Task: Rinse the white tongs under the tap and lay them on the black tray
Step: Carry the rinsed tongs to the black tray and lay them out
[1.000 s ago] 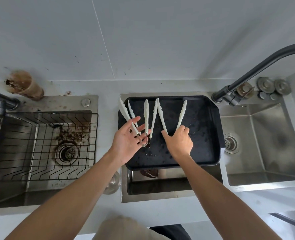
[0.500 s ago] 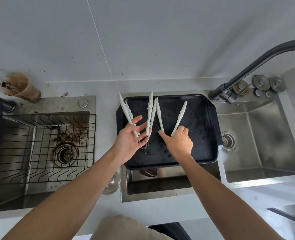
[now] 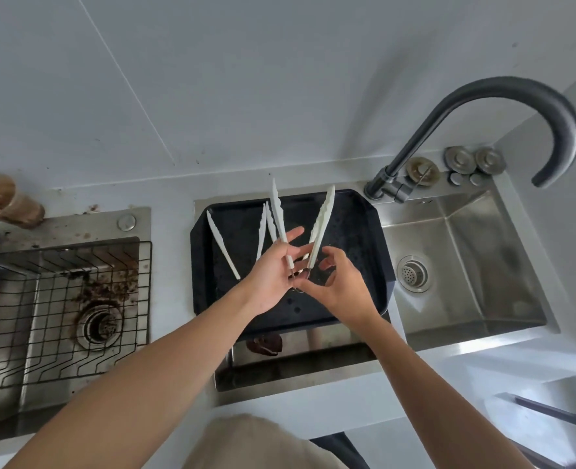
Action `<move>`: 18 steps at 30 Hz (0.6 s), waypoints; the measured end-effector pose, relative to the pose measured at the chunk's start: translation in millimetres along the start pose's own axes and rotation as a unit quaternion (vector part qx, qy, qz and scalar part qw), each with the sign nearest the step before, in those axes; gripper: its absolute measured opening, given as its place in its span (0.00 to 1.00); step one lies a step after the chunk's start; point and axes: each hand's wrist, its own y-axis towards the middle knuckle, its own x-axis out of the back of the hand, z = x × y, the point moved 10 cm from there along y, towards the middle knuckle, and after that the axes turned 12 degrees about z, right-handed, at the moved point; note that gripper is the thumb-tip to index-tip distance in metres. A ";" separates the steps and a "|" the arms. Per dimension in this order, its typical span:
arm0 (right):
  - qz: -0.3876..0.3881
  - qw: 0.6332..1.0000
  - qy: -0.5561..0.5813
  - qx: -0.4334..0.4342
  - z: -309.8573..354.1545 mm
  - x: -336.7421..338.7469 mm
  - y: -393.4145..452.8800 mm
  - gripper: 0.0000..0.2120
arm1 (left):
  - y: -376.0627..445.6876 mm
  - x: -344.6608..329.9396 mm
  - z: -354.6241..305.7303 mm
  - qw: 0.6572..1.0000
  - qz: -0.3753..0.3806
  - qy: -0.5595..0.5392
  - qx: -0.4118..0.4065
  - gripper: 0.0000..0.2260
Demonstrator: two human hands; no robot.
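One pair of white tongs (image 3: 321, 222) is raised in a V over the black tray (image 3: 357, 231), tips pointing at the wall. My left hand (image 3: 269, 282) pinches its left arm low down, the other fingers stretched out. My right hand (image 3: 342, 287) grips the right arm near the hinge. More white tongs (image 3: 221, 244) lie flat on the tray's left half. The dark grey tap (image 3: 482, 96) arches to the right, its spout over the right sink (image 3: 476, 265). No water is visible.
A dirty left sink (image 3: 97, 292) holds a black wire rack (image 3: 43, 333). A brown stained cup (image 3: 7, 201) lies behind it. Metal drain plugs (image 3: 459, 160) sit behind the right sink. The tray rests over a middle basin (image 3: 296, 370).
The rightmost tongs have come up off the tray into both hands. My left hand has shifted right, away from the left tongs. The view has tilted, showing the whole tap.
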 end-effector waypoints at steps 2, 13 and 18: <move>0.004 1.000 0.010 0.013 -4.1 8.1 -3.6 0.37 | 10.6 -13.7 6.0 1.000 0.006 0.012 0.008 0.21; -0.038 0.995 -0.003 -0.091 -44.5 39.1 3.1 0.26 | 64.7 -39.7 46.9 0.994 0.005 0.079 0.069 0.20; -0.025 0.993 -0.016 -0.118 -63.7 31.0 10.3 0.20 | 66.2 -26.9 42.8 0.970 -0.068 0.218 0.085 0.09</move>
